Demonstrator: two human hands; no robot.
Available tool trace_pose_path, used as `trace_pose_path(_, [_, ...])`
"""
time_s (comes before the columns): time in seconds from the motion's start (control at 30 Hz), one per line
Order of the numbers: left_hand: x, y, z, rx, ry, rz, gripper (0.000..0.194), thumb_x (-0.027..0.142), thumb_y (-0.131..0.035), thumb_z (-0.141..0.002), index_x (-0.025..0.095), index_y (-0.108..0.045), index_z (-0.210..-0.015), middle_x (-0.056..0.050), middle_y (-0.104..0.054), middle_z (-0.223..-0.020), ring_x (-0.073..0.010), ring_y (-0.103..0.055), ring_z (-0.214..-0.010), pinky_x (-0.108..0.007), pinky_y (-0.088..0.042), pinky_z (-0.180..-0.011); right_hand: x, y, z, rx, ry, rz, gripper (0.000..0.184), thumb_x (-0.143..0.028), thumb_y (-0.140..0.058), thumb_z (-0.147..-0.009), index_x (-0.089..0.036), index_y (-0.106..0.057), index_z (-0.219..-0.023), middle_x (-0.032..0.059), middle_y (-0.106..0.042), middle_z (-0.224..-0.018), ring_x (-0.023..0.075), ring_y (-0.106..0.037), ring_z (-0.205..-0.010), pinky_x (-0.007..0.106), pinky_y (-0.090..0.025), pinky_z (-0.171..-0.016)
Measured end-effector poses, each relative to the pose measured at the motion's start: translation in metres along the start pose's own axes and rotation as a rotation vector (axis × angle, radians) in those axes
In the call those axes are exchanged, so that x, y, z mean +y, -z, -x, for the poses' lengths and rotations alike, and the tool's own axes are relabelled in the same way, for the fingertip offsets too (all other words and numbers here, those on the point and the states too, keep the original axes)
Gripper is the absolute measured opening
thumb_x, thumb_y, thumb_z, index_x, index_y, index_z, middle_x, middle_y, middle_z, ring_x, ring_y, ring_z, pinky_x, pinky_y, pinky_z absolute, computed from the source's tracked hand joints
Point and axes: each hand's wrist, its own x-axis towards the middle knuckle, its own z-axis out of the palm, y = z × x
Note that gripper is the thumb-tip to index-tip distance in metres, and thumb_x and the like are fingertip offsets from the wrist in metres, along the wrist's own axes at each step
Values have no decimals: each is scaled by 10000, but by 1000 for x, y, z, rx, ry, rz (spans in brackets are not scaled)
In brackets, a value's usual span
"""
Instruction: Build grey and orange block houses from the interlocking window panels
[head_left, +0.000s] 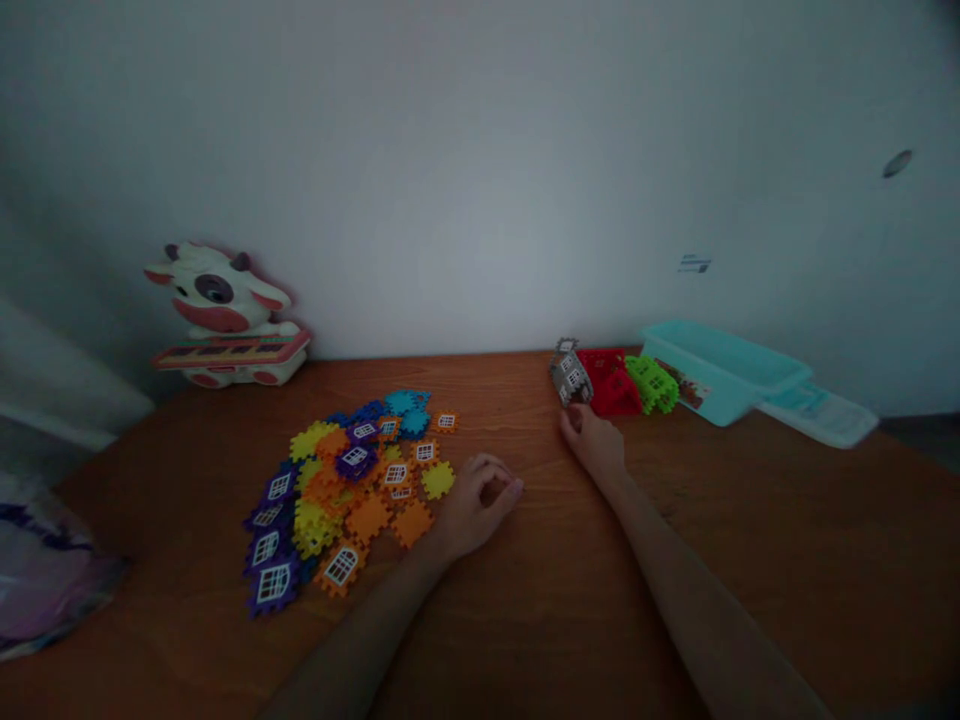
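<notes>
Person's two bare hands over a brown wooden bench (540, 620). Left hand (478, 505): beside the pile's right edge, near a yellow tile (437, 480); grip narrow, fingers curled toward the thumb. Right hand (596, 443): fingertips at the near edge of a grey windowed assembly (571, 374); whether its grip is closed on it, cannot tell. Red assembly (611, 385): just right of the grey. Green assembly (652, 384): right of the red, before a teal bin (724, 360). Loose tiles (369, 518): heaped left of the left hand; orange, yellow, purple, blue. Cow-shaped toy keyboard (232, 350): bench's far left, by the wall.
</notes>
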Motion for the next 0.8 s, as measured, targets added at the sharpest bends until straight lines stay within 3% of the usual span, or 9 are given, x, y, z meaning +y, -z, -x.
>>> trace_pose_path(0.13, [3,-3,3,-168,-99,-200,155,332,-585,-950,210,-666,-899,-67,-674,-999,-223,-615,-982,-367,-470,-895,-1,4,42,-69,247,-100,312,-323,-465,-978,-183,-723,-1085,103,-777,-1013,214,-723,-896,292,-507,-814])
trace_pose_path(0.27, [8,-4,7,-283,-214,-373,106,302,-621,-907,217,-667,-951,-78,-666,-1034,-251,-604,-995,-393,-464,-893,-3,9,66,-97,407,-188,311,-317,-461,-960,-180,-715,-1077,92,-771,-979,213,-709,-864,309,-510,-827])
trace_pose_path(0.63, [13,5,19,-242,-248,-450,162,286,-577,-930,222,-669,-1047,-118,-647,-1105,-288,-592,-1074,-425,-453,-977,-10,10,73,-204,672,-283,335,-334,-432,-958,-213,-739,-1017,111,-786,-1030,250,-719,-924,387,-527,-893])
trace_pose_path(0.8, [11,9,21,-235,-252,-473,221,308,-574,-940,220,-661,-1124,-123,-644,-1137,-288,-589,-1078,-417,-457,-965,-5,8,70,-222,569,-399,368,-392,-434,-954,-189,-732,-1034,109,-785,-962,239,-724,-806,364,-547,-779])
